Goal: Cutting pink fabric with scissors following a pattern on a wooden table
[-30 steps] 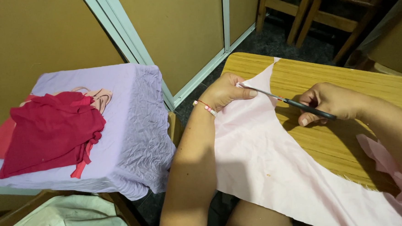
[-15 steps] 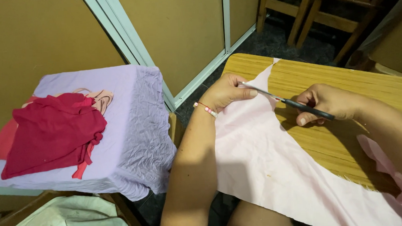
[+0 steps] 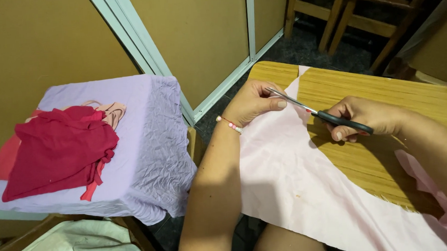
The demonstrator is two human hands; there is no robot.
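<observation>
A pale pink sheet of fabric (image 3: 307, 172) lies over the near part of a wooden table (image 3: 380, 92). My left hand (image 3: 253, 101) rests on the fabric's upper left part, fingers curled and thumb pressing the cloth down; a beaded bracelet is on that wrist. My right hand (image 3: 368, 117) grips the black handles of a pair of scissors (image 3: 319, 113). The blades point left along the fabric's slanted cut edge, and their tips reach my left thumb.
Left of the table stands a box or stool draped in lilac cloth (image 3: 148, 144), with red garments (image 3: 56, 149) piled on it. A pale green cloth (image 3: 82, 247) lies at the lower left. Wooden chair legs (image 3: 360, 16) stand beyond the table. More pink fabric (image 3: 425, 173) hangs at the right.
The scissors' blades have closed a little along the fabric edge. Both hands stay in nearly the same place.
</observation>
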